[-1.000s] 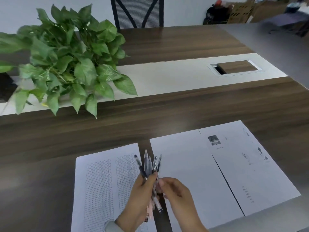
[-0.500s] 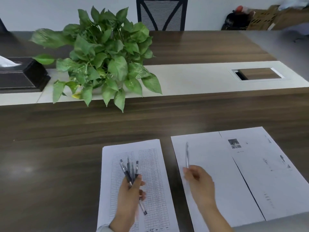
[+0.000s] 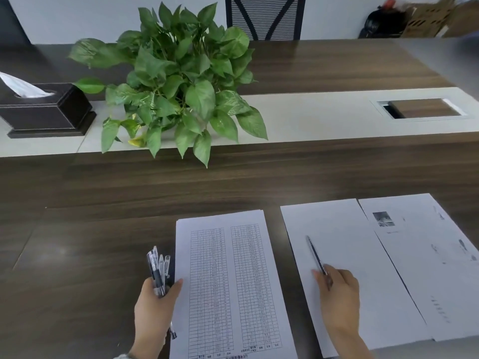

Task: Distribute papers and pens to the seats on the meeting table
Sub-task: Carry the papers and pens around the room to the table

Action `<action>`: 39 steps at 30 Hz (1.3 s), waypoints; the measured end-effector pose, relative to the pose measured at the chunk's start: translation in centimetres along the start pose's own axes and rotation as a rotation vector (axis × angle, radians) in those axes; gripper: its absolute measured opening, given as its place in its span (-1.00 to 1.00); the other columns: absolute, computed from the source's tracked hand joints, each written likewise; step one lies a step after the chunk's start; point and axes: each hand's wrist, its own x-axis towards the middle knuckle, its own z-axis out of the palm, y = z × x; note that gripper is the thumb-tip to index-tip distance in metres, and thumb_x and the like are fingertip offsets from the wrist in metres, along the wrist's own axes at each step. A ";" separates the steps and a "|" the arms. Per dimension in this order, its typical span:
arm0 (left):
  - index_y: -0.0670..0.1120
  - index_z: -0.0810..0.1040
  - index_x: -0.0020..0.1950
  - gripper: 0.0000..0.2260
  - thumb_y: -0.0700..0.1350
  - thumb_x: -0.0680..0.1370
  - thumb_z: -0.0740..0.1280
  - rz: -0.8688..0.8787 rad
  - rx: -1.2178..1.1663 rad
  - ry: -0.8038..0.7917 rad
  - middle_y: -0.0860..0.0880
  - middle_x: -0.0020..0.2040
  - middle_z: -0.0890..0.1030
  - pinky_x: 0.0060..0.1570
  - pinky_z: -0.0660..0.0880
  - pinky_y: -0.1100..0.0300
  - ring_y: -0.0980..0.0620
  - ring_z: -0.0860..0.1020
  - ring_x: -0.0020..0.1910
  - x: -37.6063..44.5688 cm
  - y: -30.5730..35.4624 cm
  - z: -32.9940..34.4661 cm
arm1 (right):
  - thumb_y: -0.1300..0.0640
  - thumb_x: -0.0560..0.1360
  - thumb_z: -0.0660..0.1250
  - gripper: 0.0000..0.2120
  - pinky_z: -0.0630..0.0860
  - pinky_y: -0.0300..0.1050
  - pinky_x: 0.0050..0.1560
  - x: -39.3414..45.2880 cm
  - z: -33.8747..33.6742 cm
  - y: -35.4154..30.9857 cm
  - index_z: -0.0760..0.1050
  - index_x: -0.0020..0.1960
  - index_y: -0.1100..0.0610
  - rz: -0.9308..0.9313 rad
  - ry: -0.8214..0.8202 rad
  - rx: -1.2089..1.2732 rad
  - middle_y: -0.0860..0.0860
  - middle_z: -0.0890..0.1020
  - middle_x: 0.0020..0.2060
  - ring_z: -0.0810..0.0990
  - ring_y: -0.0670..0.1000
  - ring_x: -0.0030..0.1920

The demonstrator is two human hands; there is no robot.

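Note:
Three sheets lie along the near edge of the dark wood table (image 3: 103,242): a printed table sheet (image 3: 230,281), a blank sheet (image 3: 344,255) to its right, and a sheet with a small photo (image 3: 425,255) partly overlapping it. My left hand (image 3: 155,307) grips a bundle of several pens (image 3: 158,270) just left of the table sheet. My right hand (image 3: 339,294) rests on the blank sheet, fingers on a single pen (image 3: 315,255) that lies low against the paper, pointing away from me.
A leafy potted plant (image 3: 178,81) stands on the white centre strip (image 3: 311,117). A black tissue box (image 3: 46,110) sits at far left, a cable hatch (image 3: 422,110) at right. A mesh-backed chair (image 3: 263,16) faces the far side. Boxes and a bag (image 3: 404,19) sit at back right.
My right hand pulled one pen from the bundle and carried it right and down onto the blank sheet. My left hand moved left off the table sheet with the other pens.

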 end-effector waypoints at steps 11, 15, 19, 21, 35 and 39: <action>-0.08 0.47 0.02 -0.92 -0.15 0.53 0.28 0.079 0.132 0.007 -0.12 0.04 0.45 -0.01 0.30 0.12 -0.07 0.41 -0.04 -1.0 -1.3 0.4 | 0.06 0.46 0.38 -0.53 0.39 -0.06 0.26 -4.2 2.3 -5.1 0.43 0.30 0.23 0.099 -0.327 0.226 0.13 0.47 0.23 0.45 0.12 0.23; -0.19 0.52 0.12 -0.80 -0.17 0.53 0.29 0.109 0.189 -0.014 -0.17 0.14 0.49 0.09 0.40 0.04 -0.18 0.48 0.12 -1.2 -2.4 1.2 | 0.00 0.36 0.44 -0.37 0.42 0.03 0.25 -4.6 3.8 -6.2 0.35 0.31 0.27 0.259 -0.425 0.239 0.18 0.49 0.20 0.42 0.18 0.24; -0.22 0.48 0.18 -0.75 -0.17 0.53 0.28 0.112 0.277 -0.054 -0.15 0.31 0.39 0.11 0.37 0.06 -0.15 0.42 0.22 -0.6 -2.9 1.3 | -0.04 0.24 0.51 -0.50 0.54 -0.07 -0.08 -4.2 4.0 -7.0 0.48 -0.01 0.29 0.325 -0.497 0.224 0.14 0.61 -0.07 0.59 0.14 -0.04; -0.22 0.47 0.21 -0.73 -0.16 0.53 0.28 0.123 0.294 -0.058 -0.14 0.32 0.37 0.13 0.37 0.05 -0.15 0.40 0.24 -0.5 -2.9 1.3 | -0.18 0.15 0.47 -0.36 0.55 0.02 0.04 -4.4 3.9 -7.8 0.51 0.03 0.27 0.339 -0.502 0.147 0.13 0.61 0.00 0.57 0.16 0.04; -0.15 0.43 0.25 -0.72 -0.11 0.56 0.23 0.162 0.353 -0.037 -0.06 0.34 0.33 -0.05 0.45 0.09 -0.11 0.42 0.21 -1.2 -2.3 1.0 | 0.19 0.51 0.25 -0.74 0.48 -0.13 -0.15 -4.5 3.3 -7.5 0.43 0.18 0.23 0.301 -0.514 0.374 0.12 0.60 0.03 0.58 0.09 -0.05; -0.13 0.45 0.19 -0.77 -0.14 0.55 0.24 0.115 0.268 -0.012 -0.05 0.27 0.40 -0.12 0.44 0.10 -0.08 0.49 0.10 -1.7 -2.3 0.7 | 0.19 0.54 0.27 -0.88 0.48 -0.20 -0.16 -4.1 2.4 -7.2 0.50 0.07 0.15 0.187 -0.621 0.483 0.03 0.64 -0.03 0.60 -0.04 -0.08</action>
